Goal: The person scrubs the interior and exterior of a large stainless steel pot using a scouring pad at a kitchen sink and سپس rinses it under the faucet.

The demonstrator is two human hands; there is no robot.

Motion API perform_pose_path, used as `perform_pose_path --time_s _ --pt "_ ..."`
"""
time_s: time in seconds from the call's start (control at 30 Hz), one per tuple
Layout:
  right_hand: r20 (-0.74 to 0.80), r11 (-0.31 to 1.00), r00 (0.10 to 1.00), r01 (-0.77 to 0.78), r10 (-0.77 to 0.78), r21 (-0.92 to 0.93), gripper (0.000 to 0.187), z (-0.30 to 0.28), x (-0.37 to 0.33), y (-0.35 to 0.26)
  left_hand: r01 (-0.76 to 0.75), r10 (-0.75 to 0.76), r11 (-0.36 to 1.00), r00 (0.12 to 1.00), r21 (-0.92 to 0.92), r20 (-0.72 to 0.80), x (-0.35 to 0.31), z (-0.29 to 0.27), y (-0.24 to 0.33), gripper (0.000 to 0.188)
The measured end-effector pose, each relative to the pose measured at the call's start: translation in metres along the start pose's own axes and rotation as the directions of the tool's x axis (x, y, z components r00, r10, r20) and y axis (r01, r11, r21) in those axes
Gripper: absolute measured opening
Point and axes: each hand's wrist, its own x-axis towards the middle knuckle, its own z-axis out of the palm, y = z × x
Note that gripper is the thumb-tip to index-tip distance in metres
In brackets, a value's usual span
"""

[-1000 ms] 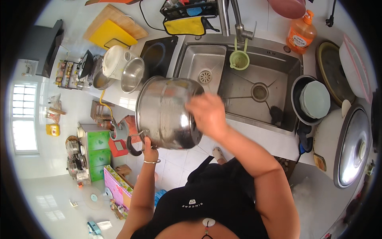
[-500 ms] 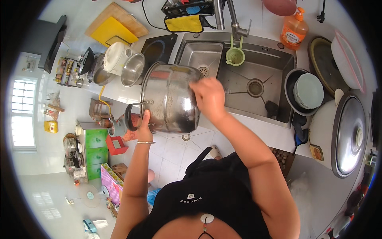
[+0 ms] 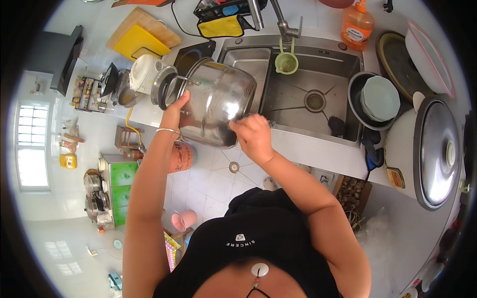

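A large stainless steel pot (image 3: 216, 102) is held tilted on its side at the front edge of the counter, by the left end of the sink. Its mouth points left and its base right. My left hand (image 3: 174, 111) is closed at the pot's black loop handle (image 3: 163, 92), thumb against the steel wall. My right hand (image 3: 253, 138) is closed, fingertips bent against the dark-stained lower edge of the base. A greyish scrap shows beside its knuckles; what the fingers hold is hidden. Behind the pot is the double-bowl sink (image 3: 343, 62), where a green strainer (image 3: 286, 63) hangs below the faucet.
Right of the sink are stacked bowls (image 3: 380, 99), an orange soap bottle (image 3: 357, 27) and a big lidded pot (image 3: 430, 154). A steel basin (image 3: 163, 82) and a white appliance (image 3: 144, 72) stand left, near a yellow cutting board (image 3: 141, 39). A pink bucket (image 3: 184, 220) is on the floor.
The pot has tipped further, its handle side rising toward the counter. My left hand has gone up with the handle. My right hand has slid down along the pot's base toward me.
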Motion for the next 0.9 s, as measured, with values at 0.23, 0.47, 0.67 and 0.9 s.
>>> perform_pose_path --time_s 0.23,0.47,0.67,0.9 --pt "-0.061 0.995 0.998 0.009 -0.015 -0.102 0.024 -0.002 0.011 0.027 0.054 -0.053 0.995 0.999 0.078 -0.011 0.019 0.02 0.016 0.045" --pt "0.089 0.989 0.991 0.109 -0.1 -0.1 0.024 -0.002 -0.026 0.017 0.066 -0.066 0.998 0.998 0.023 -0.007 0.021 0.027 0.02 0.044" --pt "-0.146 0.989 0.98 -0.14 0.132 -0.044 0.02 -0.016 0.008 0.047 0.043 -0.047 0.998 0.995 -0.044 -0.088 0.021 0.027 0.014 0.044" --pt "-0.13 0.917 0.932 -0.357 0.338 -0.177 0.011 -0.07 0.023 0.117 -0.021 0.018 0.999 0.992 -0.026 -0.124 0.029 0.049 0.012 0.041"
